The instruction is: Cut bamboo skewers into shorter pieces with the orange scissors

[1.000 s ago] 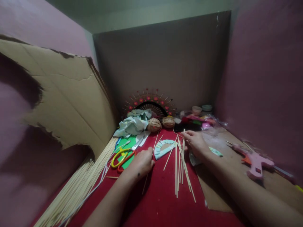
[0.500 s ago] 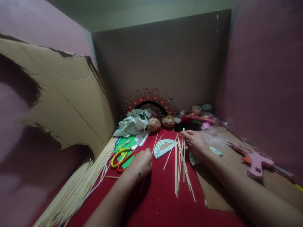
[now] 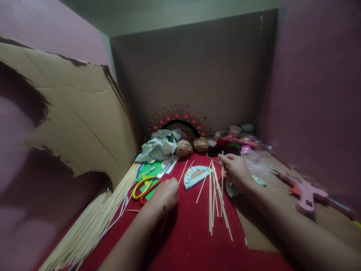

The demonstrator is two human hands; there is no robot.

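Observation:
My left hand (image 3: pixel 167 194) is closed in a fist, and a thin bamboo stick (image 3: pixel 183 170) sticks out above it and shows below it. Between thumb and fingers, my right hand (image 3: pixel 236 169) pinches another thin stick (image 3: pixel 222 177) that stands nearly upright in view. Several loose sticks (image 3: pixel 211 210) lie fanned on the red cloth (image 3: pixel 194 248) between the hands. Behind them rests a half-round piece (image 3: pixel 191 182) edged with pale blue cloth. A second cloth-edged piece (image 3: pixel 231 191) is partly hidden under my right hand.
Yellow-and-orange scissors (image 3: pixel 144 187) lie left on green sheet (image 3: pixel 153 168). A long stick bundle (image 3: pixel 84 226) runs along the left edge beneath torn cardboard (image 3: pixel 84 109). Twine balls (image 3: pixel 184 148) and a decorated fan (image 3: pixel 177 116) stand behind; a pink glue gun (image 3: pixel 307 194) lies right.
My right hand has shifted slightly right, carrying its stick a little away from the loose ones. My left hand has moved slightly left with its stick.

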